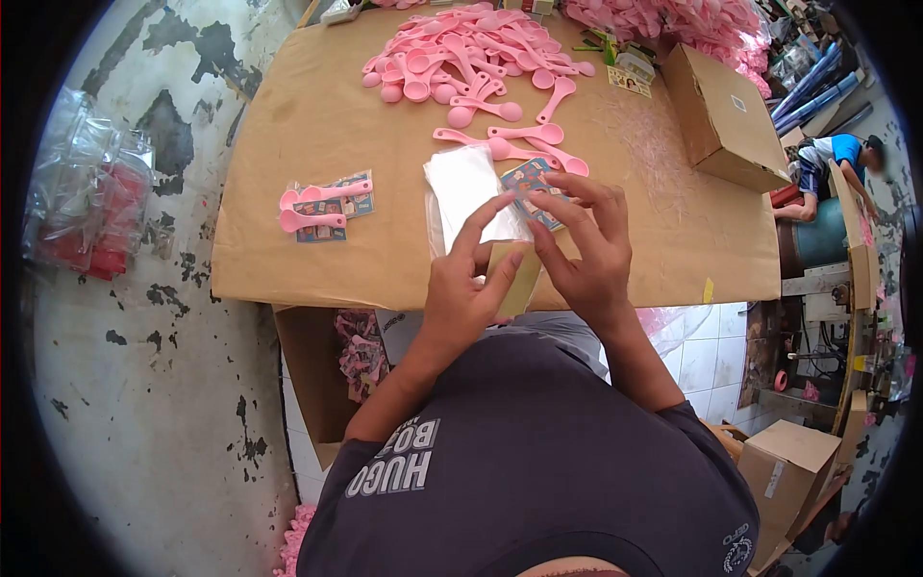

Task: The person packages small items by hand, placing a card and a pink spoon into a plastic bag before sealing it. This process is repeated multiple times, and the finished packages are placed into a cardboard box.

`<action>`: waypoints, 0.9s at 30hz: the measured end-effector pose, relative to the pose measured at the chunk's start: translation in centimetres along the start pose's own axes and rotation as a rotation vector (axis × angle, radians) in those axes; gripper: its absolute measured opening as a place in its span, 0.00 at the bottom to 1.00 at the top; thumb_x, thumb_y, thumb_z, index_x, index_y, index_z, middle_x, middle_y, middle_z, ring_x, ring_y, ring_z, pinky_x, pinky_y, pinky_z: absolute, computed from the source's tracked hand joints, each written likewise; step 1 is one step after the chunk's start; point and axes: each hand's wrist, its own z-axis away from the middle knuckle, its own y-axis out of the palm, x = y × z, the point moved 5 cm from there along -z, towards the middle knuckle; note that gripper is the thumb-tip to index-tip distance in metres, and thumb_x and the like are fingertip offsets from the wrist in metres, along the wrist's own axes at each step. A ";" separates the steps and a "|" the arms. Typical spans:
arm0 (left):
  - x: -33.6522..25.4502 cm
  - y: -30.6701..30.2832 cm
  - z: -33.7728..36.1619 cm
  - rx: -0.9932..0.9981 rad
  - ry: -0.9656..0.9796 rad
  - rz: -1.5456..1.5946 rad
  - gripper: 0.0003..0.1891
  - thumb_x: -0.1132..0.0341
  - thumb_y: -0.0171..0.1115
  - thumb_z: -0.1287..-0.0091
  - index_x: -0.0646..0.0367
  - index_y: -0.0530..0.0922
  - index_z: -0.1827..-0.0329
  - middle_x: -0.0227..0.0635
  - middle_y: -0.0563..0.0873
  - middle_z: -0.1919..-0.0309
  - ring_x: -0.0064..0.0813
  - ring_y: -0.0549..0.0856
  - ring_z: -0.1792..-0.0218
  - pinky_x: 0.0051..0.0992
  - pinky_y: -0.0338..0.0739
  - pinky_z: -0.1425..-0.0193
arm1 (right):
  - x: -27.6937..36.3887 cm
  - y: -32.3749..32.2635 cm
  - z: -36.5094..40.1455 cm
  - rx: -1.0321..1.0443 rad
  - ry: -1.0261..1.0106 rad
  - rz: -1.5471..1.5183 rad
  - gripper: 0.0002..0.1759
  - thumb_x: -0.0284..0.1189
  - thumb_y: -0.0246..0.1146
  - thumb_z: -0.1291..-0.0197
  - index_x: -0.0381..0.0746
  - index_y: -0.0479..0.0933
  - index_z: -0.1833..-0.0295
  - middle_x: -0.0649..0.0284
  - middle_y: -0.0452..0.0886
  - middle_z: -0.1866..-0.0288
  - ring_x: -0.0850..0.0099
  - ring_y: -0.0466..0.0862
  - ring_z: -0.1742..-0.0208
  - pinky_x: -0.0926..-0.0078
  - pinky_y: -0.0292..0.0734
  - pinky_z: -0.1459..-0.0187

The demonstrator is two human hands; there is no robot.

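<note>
Near the table's front edge, my left hand point(471, 279) is closed on a yellowish card point(520, 279), with the thumb over its face. My right hand point(588, 240) is just to the right, its fingers apart and curved near the card's upper end; whether it touches anything thin is unclear. Beneath and behind the hands lies a stack of clear plastic bags point(463, 192). A blue printed card point(527, 180) rests beside the stack, partly covered by my right fingers. Several loose pink spoons point(538, 156) lie just beyond. To the left are pink spoons with blue cards in clear bags point(322, 221).
A large heap of pink spoons point(461, 48) covers the far part of the brown table point(288, 106). A cardboard box point(726, 120) stands at the right. Thin plastic strips point(646, 144) lie near it. Another person point(832, 159) is at the far right.
</note>
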 end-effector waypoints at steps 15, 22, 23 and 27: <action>-0.6 -0.4 0.1 0.085 0.141 -0.412 0.32 0.72 0.65 0.26 0.56 0.67 0.19 0.44 0.93 0.67 0.20 0.91 0.62 0.24 0.79 0.61 | -0.1 0.9 0.1 0.008 -0.097 0.068 0.17 0.19 0.74 0.48 0.39 0.86 0.51 0.65 0.87 0.49 0.61 0.83 0.47 0.61 0.77 0.46; -0.3 -0.8 0.2 0.135 0.045 -0.461 0.30 0.69 0.63 0.26 0.54 0.67 0.20 0.53 0.86 0.69 0.50 0.90 0.68 0.39 0.79 0.63 | -0.1 0.7 0.0 0.069 -0.144 0.058 0.15 0.20 0.73 0.49 0.38 0.86 0.53 0.65 0.88 0.52 0.64 0.84 0.51 0.63 0.76 0.51; -0.4 -0.7 0.2 0.140 0.107 -0.448 0.31 0.69 0.63 0.26 0.54 0.67 0.20 0.55 0.87 0.67 0.53 0.89 0.67 0.41 0.79 0.62 | -0.1 0.7 0.0 0.070 -0.144 0.057 0.15 0.20 0.73 0.49 0.38 0.86 0.53 0.65 0.88 0.52 0.64 0.84 0.51 0.63 0.76 0.51; -1.6 -0.8 0.3 0.203 0.085 -0.534 0.32 0.70 0.62 0.27 0.53 0.67 0.20 0.60 0.87 0.59 0.59 0.88 0.64 0.45 0.80 0.59 | -0.3 0.5 0.0 0.074 -0.134 0.057 0.14 0.19 0.73 0.50 0.38 0.85 0.56 0.65 0.87 0.53 0.63 0.84 0.53 0.64 0.76 0.52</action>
